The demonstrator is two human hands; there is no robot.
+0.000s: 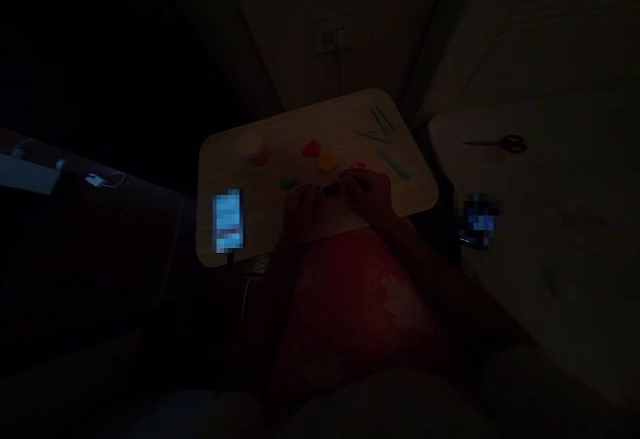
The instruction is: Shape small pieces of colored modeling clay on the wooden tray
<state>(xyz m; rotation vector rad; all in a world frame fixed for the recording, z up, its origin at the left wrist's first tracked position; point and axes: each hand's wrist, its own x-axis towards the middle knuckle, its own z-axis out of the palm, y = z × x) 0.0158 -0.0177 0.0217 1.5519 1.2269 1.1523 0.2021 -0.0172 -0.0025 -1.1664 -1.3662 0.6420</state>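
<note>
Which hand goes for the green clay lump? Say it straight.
Left: the left hand lies closest, just below the green clay lump; the right hand sits farther off, by the pink piece.

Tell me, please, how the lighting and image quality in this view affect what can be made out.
In the head view, the scene is very dark, and the phone glows brightest, its screen pixelated; the left hand and right hand are dim, hiding what they touch; the scissors are faint.

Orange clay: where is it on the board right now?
In the head view, the orange clay sits on the board, just above and between the left hand and right hand, with the red clay up and to its left.
</note>
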